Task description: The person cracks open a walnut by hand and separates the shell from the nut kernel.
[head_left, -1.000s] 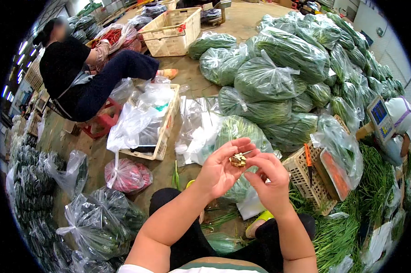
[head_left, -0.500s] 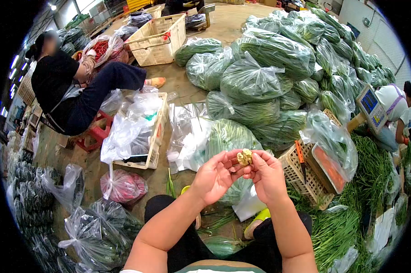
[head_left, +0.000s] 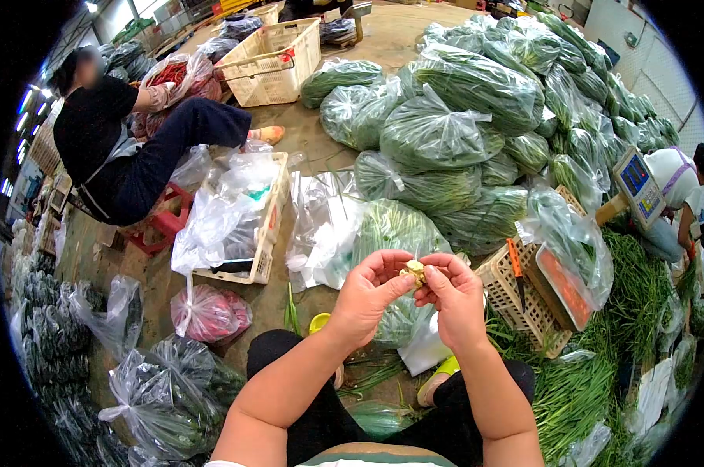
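Observation:
A small, pale yellow-brown lumpy piece that looks like a walnut kernel (head_left: 414, 270) is pinched between my two hands, above a clear bag of green stalks (head_left: 399, 233). My left hand (head_left: 367, 300) has thumb and fingertips closed on its left side. On its right side the thumb and fingers of my right hand (head_left: 452, 300) press against it. The fingertips of both hands nearly meet and partly cover the piece.
Bagged greens (head_left: 461, 132) are heaped ahead and right. A crate with plastic bags (head_left: 278, 210) stands left of centre, near a seated person (head_left: 107, 148). At right are an orange-handled knife (head_left: 515, 261), a scale display (head_left: 640, 187), loose green stalks (head_left: 586, 397) and another person (head_left: 671, 175).
The piece first lay at my left palm, then was held up by my right fingers; now both hands' fingertips close around it. The view has shifted slightly right.

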The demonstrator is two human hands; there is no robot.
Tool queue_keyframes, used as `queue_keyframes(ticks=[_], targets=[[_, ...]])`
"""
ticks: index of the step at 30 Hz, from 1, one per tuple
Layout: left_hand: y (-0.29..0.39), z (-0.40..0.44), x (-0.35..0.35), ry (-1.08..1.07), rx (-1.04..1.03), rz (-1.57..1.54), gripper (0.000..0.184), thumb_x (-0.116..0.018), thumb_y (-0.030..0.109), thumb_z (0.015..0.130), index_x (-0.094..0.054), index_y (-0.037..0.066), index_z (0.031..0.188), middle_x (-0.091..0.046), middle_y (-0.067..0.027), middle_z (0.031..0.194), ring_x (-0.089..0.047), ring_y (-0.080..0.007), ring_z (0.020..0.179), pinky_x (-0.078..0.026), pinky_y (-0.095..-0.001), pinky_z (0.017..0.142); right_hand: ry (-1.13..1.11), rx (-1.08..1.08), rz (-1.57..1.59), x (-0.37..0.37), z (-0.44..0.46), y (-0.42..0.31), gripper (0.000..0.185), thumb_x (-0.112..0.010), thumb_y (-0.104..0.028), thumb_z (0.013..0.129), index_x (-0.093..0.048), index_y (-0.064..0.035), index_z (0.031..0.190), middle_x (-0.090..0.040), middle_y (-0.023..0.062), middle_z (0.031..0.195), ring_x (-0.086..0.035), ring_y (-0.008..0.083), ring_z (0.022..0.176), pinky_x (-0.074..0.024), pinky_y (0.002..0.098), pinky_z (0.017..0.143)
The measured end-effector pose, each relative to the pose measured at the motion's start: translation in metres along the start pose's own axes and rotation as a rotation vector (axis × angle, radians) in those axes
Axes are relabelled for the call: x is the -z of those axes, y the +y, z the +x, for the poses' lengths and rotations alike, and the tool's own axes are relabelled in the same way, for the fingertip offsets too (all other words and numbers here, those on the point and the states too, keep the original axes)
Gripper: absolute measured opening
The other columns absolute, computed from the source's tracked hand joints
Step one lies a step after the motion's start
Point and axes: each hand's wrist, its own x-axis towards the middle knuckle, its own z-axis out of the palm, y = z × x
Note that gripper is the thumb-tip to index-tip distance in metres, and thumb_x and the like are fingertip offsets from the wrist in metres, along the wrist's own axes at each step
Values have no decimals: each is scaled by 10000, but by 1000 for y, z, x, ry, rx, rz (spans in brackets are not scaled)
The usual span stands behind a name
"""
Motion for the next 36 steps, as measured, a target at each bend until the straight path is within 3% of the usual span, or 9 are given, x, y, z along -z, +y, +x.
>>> queue_keyframes(ticks=[7, 13, 15, 19, 22, 28, 30, 34, 36], targets=[[6, 0, 1, -6, -4, -71, 245, -522, 79, 815, -493, -11, 1041, -556, -68, 924, -539, -132, 814, -433, -260, 755, -58, 129, -80, -6, -3, -4, 215, -548, -49, 783, -519, 15, 987, -575, 52, 816, -534, 88, 657, -459, 218, 557], [6, 0, 2, -1, -132, 391, 294, -606, 82, 754, -546, -4, 1029, -546, -64, 935, -536, -132, 843, -436, -256, 763, -8, 148, -172, -1, -3, -8, 185, -557, -47, 778, -532, 23, 948, -575, 53, 790, -520, 75, 614, -442, 202, 533], [9, -1, 1, -27, -405, 702, 352, -658, 63, 693, -551, -3, 1022, -535, -76, 942, -537, -143, 860, -451, -259, 739, -11, 142, -176, 0, -3, -8, 176, -558, -51, 780, -538, 25, 937, -575, 50, 770, -515, 72, 595, -437, 198, 522], [10, 0, 2, -64, -513, 897, 357, -666, 31, 666, -561, -5, 1005, -522, -93, 959, -539, -149, 865, -463, -258, 721, -41, 121, -227, 1, -3, -9, 161, -559, -56, 782, -549, 30, 917, -574, 39, 721, -509, 65, 559, -429, 188, 498], [7, 1, 3, -52, -528, 853, 357, -652, 14, 651, -577, 41, 999, -530, -90, 961, -563, -159, 807, -479, -254, 692, -65, 105, -238, 2, -3, -12, 155, -554, -47, 781, -551, 34, 913, -575, 40, 710, -515, 64, 560, -435, 190, 501], [9, 0, 3, -97, -332, 623, 309, -609, -14, 694, -552, -16, 998, -538, -94, 942, -550, -156, 855, -474, -273, 736, -118, 66, -219, 4, -3, -21, 140, -547, -18, 772, -535, 33, 902, -566, 47, 721, -528, 79, 570, -446, 200, 504], [9, 0, 4, -85, -88, 335, 273, -570, 4, 732, -537, -26, 1001, -560, -92, 923, -552, -151, 836, -480, -287, 732, -122, 64, -180, 4, -3, -22, 143, -553, -15, 765, -528, 30, 899, -563, 48, 726, -528, 83, 569, -446, 201, 502], [12, -1, 3, -81, 12, 177, 251, -533, 38, 768, -520, -32, 1008, -576, -98, 903, -568, -161, 807, -485, -302, 723, -155, 45, -102, 6, -3, -23, 167, -567, 2, 740, -516, 22, 897, -556, 49, 736, -525, 91, 569, -445, 204, 500], [13, 1, 7, -66, 111, -150, 216, -502, 49, 797, -505, -31, 997, -556, -95, 913, -579, -168, 785, -487, -298, 719, -156, 33, -51, 8, -3, -24, 169, -572, 6, 731, -523, 23, 892, -560, 50, 745, -529, 91, 580, -449, 207, 510]])
